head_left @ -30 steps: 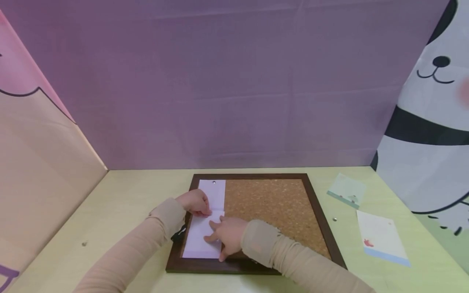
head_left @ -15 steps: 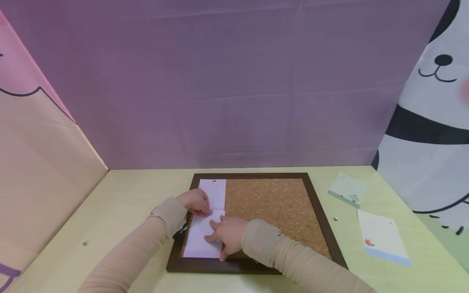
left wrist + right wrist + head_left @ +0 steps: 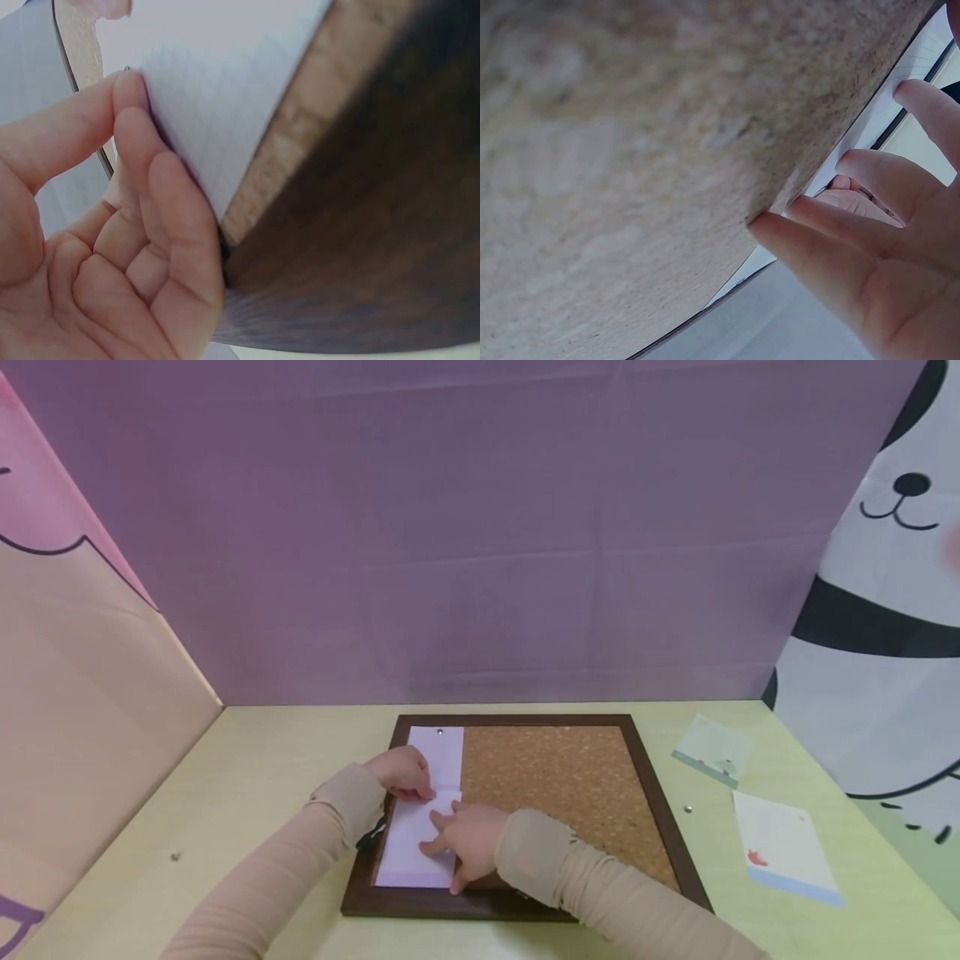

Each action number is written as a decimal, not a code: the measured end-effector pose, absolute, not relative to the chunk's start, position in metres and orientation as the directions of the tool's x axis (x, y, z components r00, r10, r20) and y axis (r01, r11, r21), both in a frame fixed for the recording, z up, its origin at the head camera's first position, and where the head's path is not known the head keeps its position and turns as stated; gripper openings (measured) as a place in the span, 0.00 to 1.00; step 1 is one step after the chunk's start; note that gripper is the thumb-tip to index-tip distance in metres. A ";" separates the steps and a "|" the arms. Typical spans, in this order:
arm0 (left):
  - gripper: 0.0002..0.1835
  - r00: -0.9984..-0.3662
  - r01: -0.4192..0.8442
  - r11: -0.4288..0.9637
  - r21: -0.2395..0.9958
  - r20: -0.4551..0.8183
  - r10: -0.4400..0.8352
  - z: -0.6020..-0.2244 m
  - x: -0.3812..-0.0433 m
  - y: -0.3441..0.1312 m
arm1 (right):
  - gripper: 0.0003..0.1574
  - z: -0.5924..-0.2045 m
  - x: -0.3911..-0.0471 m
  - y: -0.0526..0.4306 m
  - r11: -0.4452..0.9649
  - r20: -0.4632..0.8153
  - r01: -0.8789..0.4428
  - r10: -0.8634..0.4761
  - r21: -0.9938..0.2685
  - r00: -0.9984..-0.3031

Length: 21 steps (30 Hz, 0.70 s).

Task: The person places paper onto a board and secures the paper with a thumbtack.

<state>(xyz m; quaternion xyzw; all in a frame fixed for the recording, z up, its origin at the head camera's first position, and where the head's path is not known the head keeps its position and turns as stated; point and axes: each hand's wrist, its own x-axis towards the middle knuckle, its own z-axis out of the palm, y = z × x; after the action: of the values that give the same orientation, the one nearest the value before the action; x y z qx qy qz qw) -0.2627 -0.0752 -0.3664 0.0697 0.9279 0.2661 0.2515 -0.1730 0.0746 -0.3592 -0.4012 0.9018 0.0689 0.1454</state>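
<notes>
Well, left stud point(image 3: 176, 856): small, lying on the pale tabletop point(image 3: 285, 743), well apart from the board.
Left hand point(image 3: 401, 774): fingers curled, thumb and forefinger pinched on a tiny dark object point(image 3: 127, 68) that peeks past their tips in the left wrist view, too small to identify; the fingertips touch the lower sheet near its far edge.
Brown frame point(image 3: 420, 903): flat on the table, passing beneath both hands.
Upper sheet point(image 3: 444, 758): lies in the board's far left corner, a metal stud point(image 3: 440, 732) at its far edge; long axis from near to far.
Lower sheet point(image 3: 408, 853): lies on the board's near left part, directly nearer than the upper sheet; long axis from near to far, in line with the frame's left side, a lavender band along the near end. Whether the sheets overlap, I cannot tell.
Right hand point(image 3: 476, 839): fingers spread, gripping nothing, fingertips resting on the lower sheet and by its right edge; palm over the cork.
Cork point(image 3: 555, 768): bare to the right of the sheets.
Right stud point(image 3: 687, 809): on the table, just beside the frame.
Green-banded note point(image 3: 712, 748): farther back, set askew, band towards the person.
Blue-banded note point(image 3: 782, 837): nearer, long axis slanting, far end leaning left, blue band at the near end.
</notes>
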 end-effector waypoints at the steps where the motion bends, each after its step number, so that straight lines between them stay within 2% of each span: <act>1: 0.11 -0.863 -0.006 0.847 0.531 -0.430 0.263 -0.367 -0.263 -0.075 | 0.41 -0.359 -0.173 0.075 0.669 -0.317 -0.744 -0.703 0.009 -0.636; 21: 0.13 -0.868 0.009 0.856 0.518 -0.420 0.264 -0.365 -0.261 -0.072 | 0.40 -0.360 -0.173 0.075 0.670 -0.309 -0.742 -0.704 0.010 -0.640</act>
<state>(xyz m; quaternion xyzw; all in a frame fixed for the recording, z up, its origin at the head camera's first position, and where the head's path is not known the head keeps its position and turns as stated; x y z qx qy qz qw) -0.2612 -0.0722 -0.3652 0.0732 0.9312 0.2586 0.2461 -0.1728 0.0747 -0.3603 -0.4003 0.9029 0.0679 0.1408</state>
